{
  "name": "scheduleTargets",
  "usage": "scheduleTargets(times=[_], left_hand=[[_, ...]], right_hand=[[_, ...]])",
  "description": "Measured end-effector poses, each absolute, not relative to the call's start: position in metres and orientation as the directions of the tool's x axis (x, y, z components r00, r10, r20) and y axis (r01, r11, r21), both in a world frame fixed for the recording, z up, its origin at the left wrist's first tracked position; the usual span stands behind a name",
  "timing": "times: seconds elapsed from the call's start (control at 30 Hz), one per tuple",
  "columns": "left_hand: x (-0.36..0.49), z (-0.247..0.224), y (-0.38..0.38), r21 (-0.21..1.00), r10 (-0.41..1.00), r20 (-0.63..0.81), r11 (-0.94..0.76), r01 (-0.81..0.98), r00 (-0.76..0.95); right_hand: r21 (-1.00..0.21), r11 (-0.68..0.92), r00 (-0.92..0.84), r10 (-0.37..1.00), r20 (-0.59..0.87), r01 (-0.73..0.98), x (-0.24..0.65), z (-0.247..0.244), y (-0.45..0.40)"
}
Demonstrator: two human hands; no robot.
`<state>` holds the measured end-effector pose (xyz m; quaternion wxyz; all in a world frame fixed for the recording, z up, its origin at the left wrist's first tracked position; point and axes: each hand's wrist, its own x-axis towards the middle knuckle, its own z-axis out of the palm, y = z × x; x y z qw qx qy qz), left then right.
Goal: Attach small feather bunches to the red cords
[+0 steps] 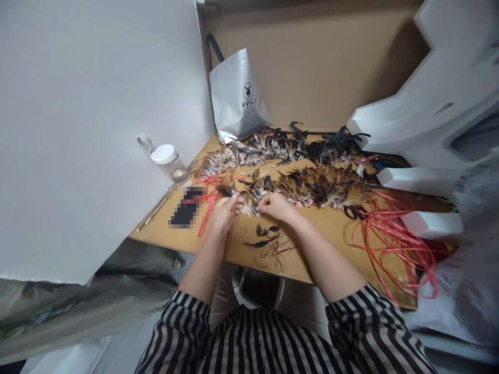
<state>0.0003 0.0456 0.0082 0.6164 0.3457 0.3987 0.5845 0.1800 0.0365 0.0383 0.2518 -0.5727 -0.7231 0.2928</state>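
Observation:
A row of brown and black feathers [319, 184] with pale bases and bits of red twine runs across the front of the tabletop. At its left end, my left hand [227, 213] is closed, its fingertips pinching the feathers. My right hand [277, 206] is curled shut with thumb and forefinger on the pale feather bases, a little to the right. Exactly what lies between the fingertips is too small to see. Just in front of the hands are several loose feathers [268, 241]. Red twine [206, 218] trails beside my left hand.
A second feather row [268, 148] lies behind. Black-handled scissors [354, 212] and a tangle of red twine [390, 244] are on the right. Left are a white-lidded jar [174, 165] and a blurred dark object [187, 208]. A silver bag [237, 98] leans at the back near white foam [417, 109].

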Motion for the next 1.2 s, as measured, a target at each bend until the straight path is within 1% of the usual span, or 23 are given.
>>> scheduleTargets(times=[0.1, 0.17, 0.2, 0.27, 0.33, 0.4, 0.47, 0.5, 0.57, 0.63, 0.77, 0.87, 0.93, 1.1, 1.2], left_hand=[[0.001, 0.008, 0.043, 0.912, 0.995, -0.083, 0.098, -0.398, 0.053], [0.002, 0.007, 0.043, 0.924, 0.990, -0.084, 0.120, -0.362, 0.116], [0.002, 0.006, 0.043, 0.928, 0.986, -0.085, 0.131, -0.349, 0.145], [0.001, 0.004, 0.043, 0.930, 0.981, -0.087, 0.143, -0.338, 0.175], [0.001, 0.002, 0.043, 0.930, 0.982, -0.084, 0.138, -0.341, 0.169], [0.002, 0.002, 0.043, 0.928, 0.984, -0.085, 0.136, -0.348, 0.156], [0.002, 0.003, 0.043, 0.924, 0.984, -0.089, 0.140, -0.357, 0.154], [0.002, 0.004, 0.042, 0.921, 0.984, -0.090, 0.141, -0.364, 0.153], [0.003, 0.005, 0.042, 0.917, 0.984, -0.093, 0.145, -0.372, 0.152], [0.004, 0.005, 0.041, 0.918, 0.982, -0.098, 0.152, -0.367, 0.161], [0.005, 0.005, 0.040, 0.920, 0.964, -0.114, 0.194, -0.340, 0.241], [0.006, 0.004, 0.039, 0.914, 0.952, -0.115, 0.213, -0.344, 0.285], [0.006, 0.004, 0.039, 0.910, 0.949, -0.116, 0.220, -0.353, 0.293], [0.008, 0.002, 0.040, 0.903, 0.956, -0.106, 0.207, -0.376, 0.272], [0.009, 0.002, 0.039, 0.900, 0.949, -0.112, 0.223, -0.375, 0.295]], right_hand=[[-0.585, 0.129, -0.160, 0.987, -0.002, 0.801, 0.173, 0.039, 0.032], [-0.540, 0.112, -0.146, 0.989, -0.019, 0.834, 0.170, 0.036, 0.031], [-0.542, 0.113, -0.149, 0.989, -0.022, 0.833, 0.170, 0.035, 0.032], [-0.598, 0.116, -0.161, 0.987, -0.023, 0.793, 0.172, 0.031, 0.035], [-0.708, 0.107, -0.162, 0.987, -0.011, 0.698, 0.177, 0.029, 0.040], [-0.838, 0.061, -0.135, 0.991, -0.015, 0.543, 0.183, 0.030, 0.044], [-0.936, -0.033, -0.097, 0.993, -0.071, 0.351, 0.187, 0.032, 0.046], [-0.963, -0.084, -0.086, 0.990, -0.110, 0.257, 0.188, 0.032, 0.047], [-0.980, -0.172, -0.080, 0.980, -0.181, 0.103, 0.189, 0.033, 0.047], [-0.977, -0.213, -0.086, 0.974, -0.212, -0.006, 0.190, 0.033, 0.048], [-0.965, -0.232, -0.111, 0.970, -0.218, -0.125, 0.191, 0.031, 0.050], [-0.960, -0.221, -0.148, 0.969, -0.197, -0.170, 0.191, 0.031, 0.050], [-0.963, -0.209, -0.167, 0.969, -0.181, -0.168, 0.188, 0.032, 0.048], [-0.989, -0.131, -0.174, 0.978, -0.117, -0.074, 0.177, 0.030, 0.043], [-0.994, -0.095, -0.166, 0.982, -0.086, -0.048, 0.171, 0.029, 0.042]])
